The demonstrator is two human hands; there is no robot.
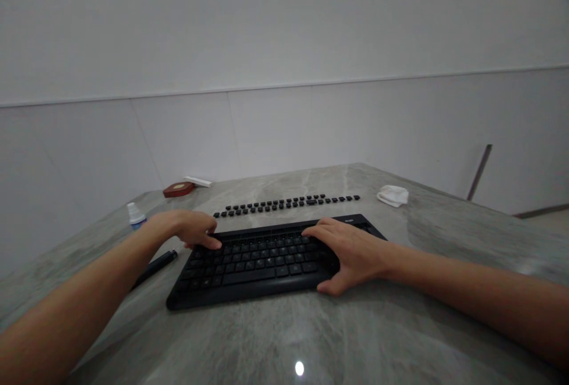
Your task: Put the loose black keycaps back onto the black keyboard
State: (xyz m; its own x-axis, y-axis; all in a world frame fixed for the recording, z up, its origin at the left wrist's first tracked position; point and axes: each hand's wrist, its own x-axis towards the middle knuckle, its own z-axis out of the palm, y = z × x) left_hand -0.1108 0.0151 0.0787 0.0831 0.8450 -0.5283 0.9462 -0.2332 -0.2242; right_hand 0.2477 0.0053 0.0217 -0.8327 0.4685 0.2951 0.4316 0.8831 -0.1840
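A black keyboard (pixel 255 263) lies slightly askew on the grey marbled table. Along its back, a strip appears bare of keycaps. My left hand (pixel 195 229) is at the keyboard's back left corner, fingers curled and thumb low over the upper left keys; whatever sits in its grip is hidden. Spread across the right end, my right hand (pixel 351 251) grips the keyboard, its thumb at the front edge and its fingers over the upper keys. Beyond the keyboard, several loose black keycaps (pixel 275 206) are lined up in two rows.
A white crumpled cloth (pixel 393 195) lies at right. At back left are a reddish-brown case (pixel 178 189) and a white flat strip (pixel 198 181). A bottle with a white cap (pixel 134 214) and a black stick-like object (pixel 155 266) are partly behind my left forearm. A wall (pixel 275 130) stands behind the table.
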